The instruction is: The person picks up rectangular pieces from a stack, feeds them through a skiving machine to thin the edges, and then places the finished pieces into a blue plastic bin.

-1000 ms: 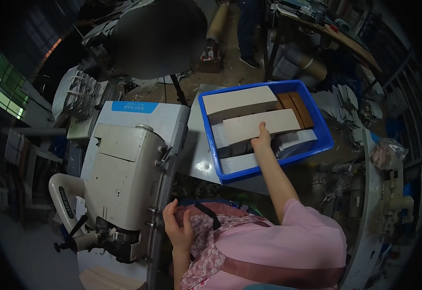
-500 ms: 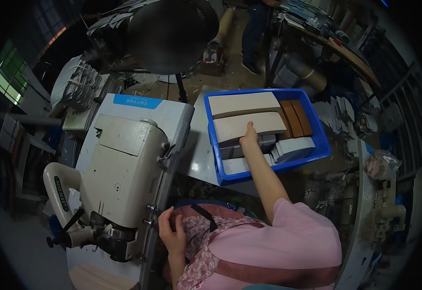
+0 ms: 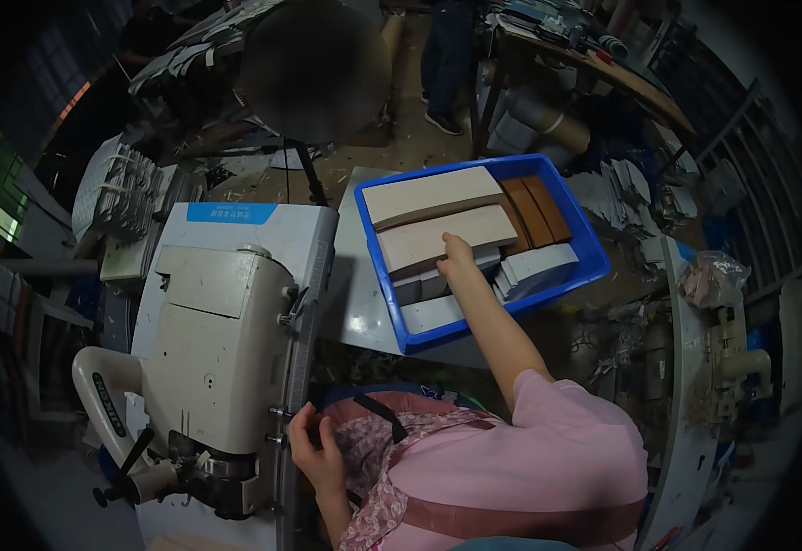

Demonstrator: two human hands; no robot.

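My right hand (image 3: 456, 257) reaches into a blue plastic bin (image 3: 594, 253) and grips the near edge of a long beige piece (image 3: 429, 237). That piece lies just below another beige piece (image 3: 433, 195) at the bin's far side. Brown strips (image 3: 531, 208) and grey-white pieces (image 3: 534, 268) fill the rest of the bin. My left hand (image 3: 314, 455) rests by my floral apron (image 3: 378, 459), at the edge of the sewing machine table. Its fingers are loosely apart and hold nothing.
A white industrial sewing machine (image 3: 213, 349) stands at the left on its table (image 3: 254, 220). A dark round lamp or fan head (image 3: 314, 69) hangs above. Another person's legs (image 3: 442, 64) stand at the back. A second machine (image 3: 727, 358) and cluttered benches are at the right.
My right hand has carried the beige piece leftward in the bin, up against the other beige piece. My left hand has slipped a little lower along the table edge.
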